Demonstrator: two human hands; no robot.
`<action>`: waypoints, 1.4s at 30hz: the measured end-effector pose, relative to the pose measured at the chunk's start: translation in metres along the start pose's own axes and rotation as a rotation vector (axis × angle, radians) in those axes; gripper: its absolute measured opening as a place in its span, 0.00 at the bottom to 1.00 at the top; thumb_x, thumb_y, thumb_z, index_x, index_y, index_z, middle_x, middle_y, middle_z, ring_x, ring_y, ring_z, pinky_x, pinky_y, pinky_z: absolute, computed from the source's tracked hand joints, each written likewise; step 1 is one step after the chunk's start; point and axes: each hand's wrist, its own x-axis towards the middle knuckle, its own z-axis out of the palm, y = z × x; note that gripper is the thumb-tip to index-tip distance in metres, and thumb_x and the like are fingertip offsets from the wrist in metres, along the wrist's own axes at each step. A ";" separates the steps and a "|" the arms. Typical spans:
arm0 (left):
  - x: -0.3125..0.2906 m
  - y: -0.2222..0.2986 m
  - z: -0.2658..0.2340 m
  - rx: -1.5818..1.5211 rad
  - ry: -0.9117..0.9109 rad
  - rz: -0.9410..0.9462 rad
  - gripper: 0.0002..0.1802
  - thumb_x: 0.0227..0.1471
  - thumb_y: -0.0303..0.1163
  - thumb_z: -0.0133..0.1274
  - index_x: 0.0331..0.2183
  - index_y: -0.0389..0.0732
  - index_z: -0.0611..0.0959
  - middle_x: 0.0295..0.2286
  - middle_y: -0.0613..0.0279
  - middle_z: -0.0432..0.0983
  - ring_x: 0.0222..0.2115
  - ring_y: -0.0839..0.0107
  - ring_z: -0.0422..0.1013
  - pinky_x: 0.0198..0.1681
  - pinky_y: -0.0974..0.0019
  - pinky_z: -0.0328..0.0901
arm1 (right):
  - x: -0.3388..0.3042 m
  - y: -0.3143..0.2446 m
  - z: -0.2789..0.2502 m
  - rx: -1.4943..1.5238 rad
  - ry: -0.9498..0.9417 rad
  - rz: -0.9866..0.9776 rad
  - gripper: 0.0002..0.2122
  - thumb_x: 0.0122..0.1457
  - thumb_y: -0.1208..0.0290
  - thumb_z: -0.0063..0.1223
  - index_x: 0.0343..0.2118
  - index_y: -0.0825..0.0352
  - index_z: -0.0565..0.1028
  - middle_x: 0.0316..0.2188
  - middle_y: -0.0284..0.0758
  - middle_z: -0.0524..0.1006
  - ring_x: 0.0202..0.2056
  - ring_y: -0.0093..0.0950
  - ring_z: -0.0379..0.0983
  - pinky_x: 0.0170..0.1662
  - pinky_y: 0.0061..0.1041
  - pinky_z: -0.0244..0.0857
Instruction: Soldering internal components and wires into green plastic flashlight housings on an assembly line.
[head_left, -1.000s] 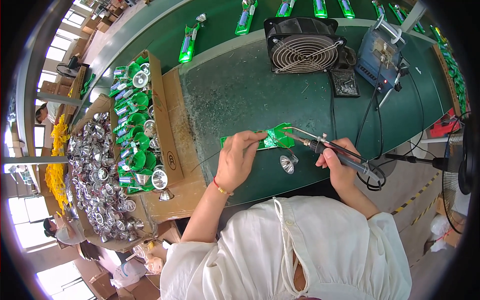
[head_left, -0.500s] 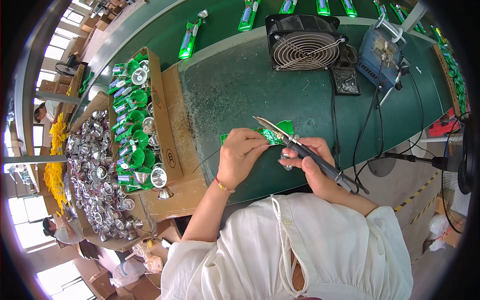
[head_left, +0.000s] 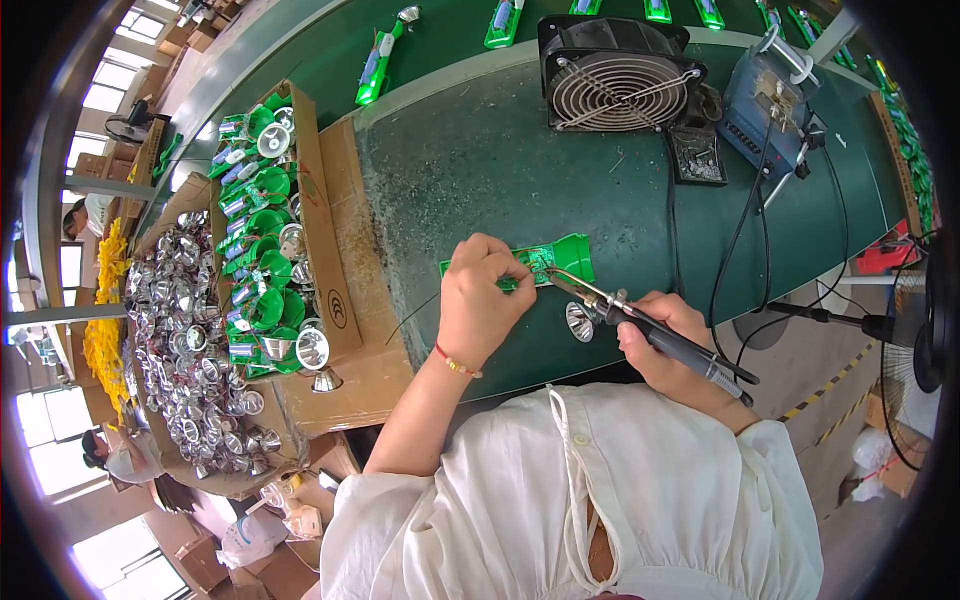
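A green plastic housing (head_left: 572, 258) with a small circuit board in it lies on the green bench before me. My left hand (head_left: 482, 300) is closed in a pinch over its left part; what the fingertips hold is hidden. My right hand (head_left: 665, 335) grips a soldering iron (head_left: 680, 345) by its dark handle, its tip at the circuit board close to my left fingertips. A silver reflector cup (head_left: 579, 321) rests just below the housing, beside the iron's shaft. A thin dark wire (head_left: 412, 318) sticks out to the left of my left hand.
At left stand a carton (head_left: 338, 250) of green housings with reflectors and a heap of silver reflector cups (head_left: 200, 350). A black fan (head_left: 620, 85), a small dark tray (head_left: 698, 157) and a blue soldering station (head_left: 760, 110) stand at the back. Cables hang at right; more housings lie along the far strip.
The soldering iron has swung down from above the housing, so its tip now meets the board. My right hand has shifted slightly right and down, uncovering the reflector cup.
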 end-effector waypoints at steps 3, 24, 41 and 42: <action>0.002 0.003 -0.001 0.053 -0.016 0.028 0.04 0.30 0.21 0.57 0.18 0.37 0.79 0.24 0.60 0.71 0.25 0.67 0.70 0.28 0.69 0.66 | 0.001 -0.002 0.001 -0.058 -0.030 0.003 0.08 0.48 0.76 0.55 0.28 0.72 0.69 0.16 0.34 0.72 0.15 0.18 0.66 0.18 0.17 0.57; 0.005 0.005 0.003 0.063 -0.017 0.049 0.05 0.26 0.20 0.56 0.14 0.38 0.76 0.22 0.61 0.69 0.27 0.61 0.66 0.28 0.63 0.64 | -0.005 -0.006 0.000 -0.033 0.027 0.124 0.07 0.51 0.75 0.54 0.28 0.72 0.69 0.18 0.32 0.72 0.18 0.15 0.66 0.21 0.16 0.59; 0.004 0.006 -0.003 0.096 -0.053 0.064 0.03 0.29 0.23 0.56 0.15 0.39 0.77 0.23 0.57 0.70 0.26 0.59 0.67 0.30 0.62 0.64 | -0.005 -0.003 0.002 0.142 0.052 0.179 0.08 0.57 0.72 0.45 0.34 0.71 0.62 0.23 0.37 0.70 0.22 0.20 0.67 0.23 0.17 0.63; 0.001 0.007 -0.005 0.104 -0.051 0.095 0.03 0.31 0.24 0.57 0.16 0.39 0.78 0.23 0.58 0.70 0.27 0.60 0.67 0.31 0.62 0.64 | -0.007 -0.002 0.002 0.137 0.058 0.186 0.08 0.57 0.72 0.45 0.33 0.71 0.62 0.23 0.37 0.70 0.22 0.20 0.67 0.22 0.17 0.62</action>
